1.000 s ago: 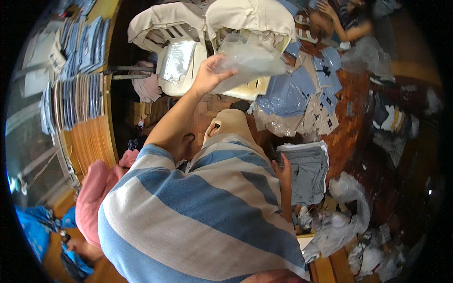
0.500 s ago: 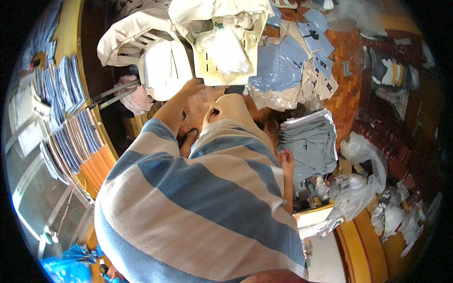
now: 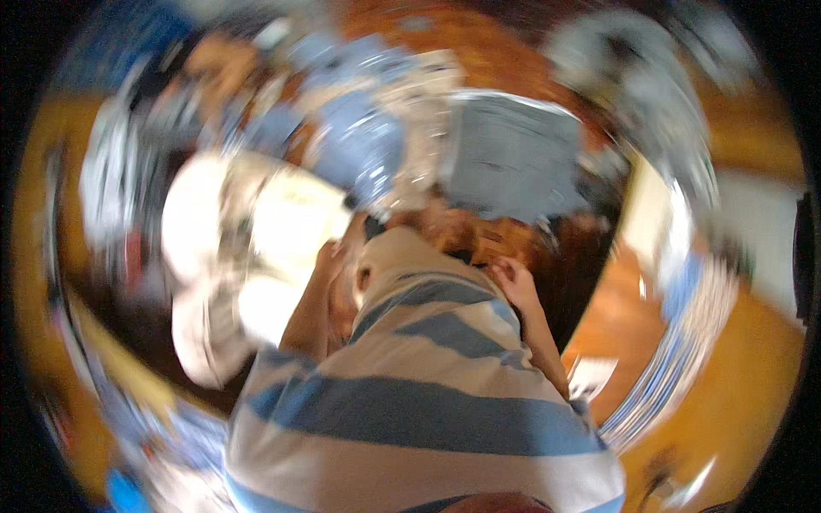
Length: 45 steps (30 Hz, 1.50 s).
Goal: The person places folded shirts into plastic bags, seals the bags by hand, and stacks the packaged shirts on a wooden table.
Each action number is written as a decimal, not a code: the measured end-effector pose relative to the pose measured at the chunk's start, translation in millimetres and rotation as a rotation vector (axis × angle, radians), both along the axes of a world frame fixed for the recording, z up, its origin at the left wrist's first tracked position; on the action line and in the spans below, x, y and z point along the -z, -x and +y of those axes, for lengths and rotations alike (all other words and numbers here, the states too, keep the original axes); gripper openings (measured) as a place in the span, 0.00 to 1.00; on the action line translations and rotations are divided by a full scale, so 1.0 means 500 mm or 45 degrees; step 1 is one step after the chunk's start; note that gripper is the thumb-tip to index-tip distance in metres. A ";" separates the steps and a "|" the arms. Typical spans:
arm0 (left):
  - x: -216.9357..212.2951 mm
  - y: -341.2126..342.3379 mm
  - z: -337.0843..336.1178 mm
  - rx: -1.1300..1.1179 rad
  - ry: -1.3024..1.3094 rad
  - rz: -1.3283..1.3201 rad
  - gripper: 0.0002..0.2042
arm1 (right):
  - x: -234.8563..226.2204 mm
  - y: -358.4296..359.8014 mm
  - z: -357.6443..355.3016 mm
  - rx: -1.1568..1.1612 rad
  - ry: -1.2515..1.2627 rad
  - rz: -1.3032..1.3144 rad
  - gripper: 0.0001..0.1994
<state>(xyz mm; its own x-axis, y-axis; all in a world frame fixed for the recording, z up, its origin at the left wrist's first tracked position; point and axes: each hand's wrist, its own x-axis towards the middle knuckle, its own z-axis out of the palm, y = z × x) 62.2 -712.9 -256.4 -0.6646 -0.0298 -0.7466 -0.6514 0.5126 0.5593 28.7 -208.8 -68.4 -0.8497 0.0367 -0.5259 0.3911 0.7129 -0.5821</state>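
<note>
**A blurry room full of stacked clothes**

The picture is smeared, so small things are hard to tell. The floor (image 3: 761, 402) is warm orange-brown wood. A grey folded stack (image 3: 513, 158) sits up top, with blue folded clothes (image 3: 368, 145) just beside it. White chairs (image 3: 214, 256) stand on the left. Shiny clear bags (image 3: 684, 325) curve along the right side. Bright light glints off them.

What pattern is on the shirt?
Wide blue and cream stripes on the shirt, seen in the head view.
</note>
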 end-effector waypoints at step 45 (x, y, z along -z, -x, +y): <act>-0.490 0.509 1.921 1.767 -0.476 1.778 0.42 | -0.338 0.130 1.124 1.385 -0.982 0.777 0.10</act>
